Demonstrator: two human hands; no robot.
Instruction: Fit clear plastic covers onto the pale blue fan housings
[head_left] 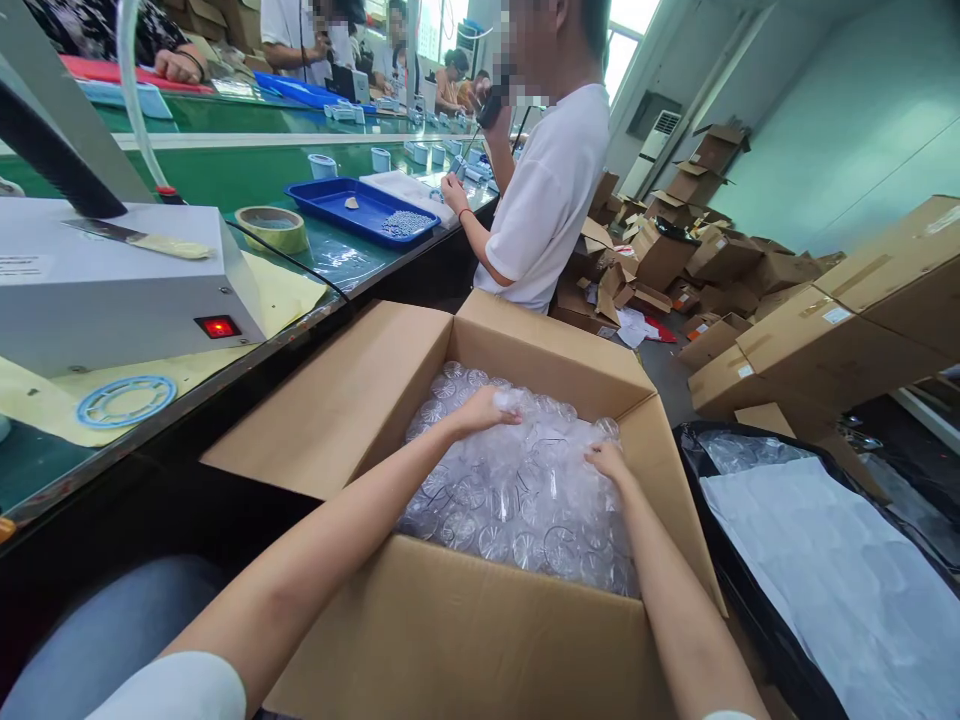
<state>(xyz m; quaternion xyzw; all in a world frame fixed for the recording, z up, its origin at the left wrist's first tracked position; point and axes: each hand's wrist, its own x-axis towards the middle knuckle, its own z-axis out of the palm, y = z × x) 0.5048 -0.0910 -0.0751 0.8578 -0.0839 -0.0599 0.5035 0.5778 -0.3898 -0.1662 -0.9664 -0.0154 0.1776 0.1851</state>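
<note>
An open cardboard box [480, 620] stands in front of me, filled with clear round plastic pieces [495, 545]. A thin translucent plastic sheet [547, 445] lies crumpled over part of them. At the sheet's far left side, my left hand [480, 410] has its fingers closed on the film. My right hand [607, 461] pinches the sheet near the box's right wall. The film hides some of the pieces and blurs where the fingertips meet.
Left, a green workbench carries a white machine [112, 280], a tape roll [271, 230] and a blue tray [360, 205] of small beads. A co-worker [544, 190] stands just beyond the box. At right are a black-lined container [694, 470] and stacked cartons [840, 300].
</note>
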